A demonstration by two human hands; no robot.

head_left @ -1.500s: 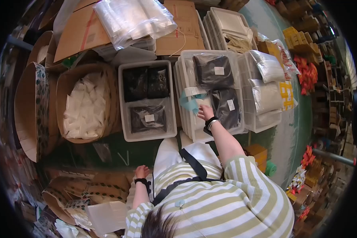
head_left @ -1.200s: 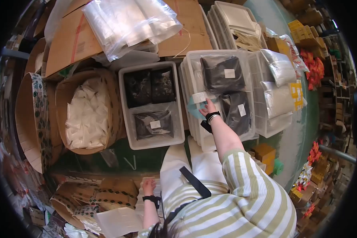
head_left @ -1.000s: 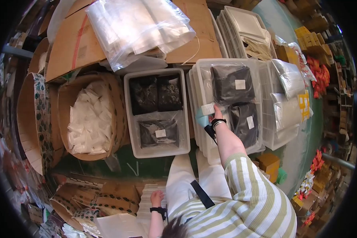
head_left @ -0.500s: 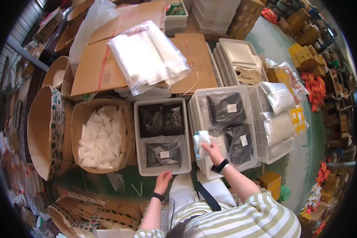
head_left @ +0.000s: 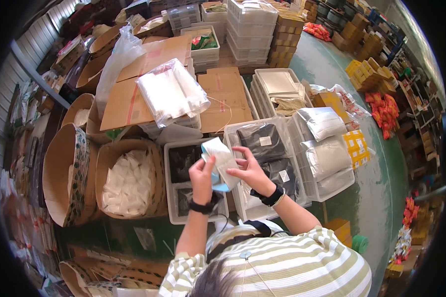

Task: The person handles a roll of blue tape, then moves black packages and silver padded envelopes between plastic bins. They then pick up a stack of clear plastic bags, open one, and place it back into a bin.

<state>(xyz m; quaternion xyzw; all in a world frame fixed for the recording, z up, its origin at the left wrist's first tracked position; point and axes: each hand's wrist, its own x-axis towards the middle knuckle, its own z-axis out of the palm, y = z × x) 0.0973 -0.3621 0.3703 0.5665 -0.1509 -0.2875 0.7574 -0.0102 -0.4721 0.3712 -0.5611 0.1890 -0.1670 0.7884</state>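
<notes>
In front of my body, both hands meet at a folded strip of white labels with light-blue backing [head_left: 222,157]. My left hand [head_left: 201,182] grips its left edge between thumb and fingers. On the other side, my right hand [head_left: 255,174] closes on the right edge with thumb and fingertips. Below them is a white bin [head_left: 171,198] with black packed bags [head_left: 181,161], partly hidden by the left hand. To its right, another white bin [head_left: 243,210] holds black items in clear bags [head_left: 260,140], some with white labels.
A carton of white packets [head_left: 129,185] stands left of the bins. Silver pouches [head_left: 324,159] lie in a bin on the right. Behind, clear plastic bags [head_left: 172,94] rest on flattened cardboard [head_left: 126,106]. Stacked crates [head_left: 250,34] stand further back.
The label strip has moved left and up from over the right bin, in my right hand. My left hand has risen from the bin's front edge and taken hold of it.
</notes>
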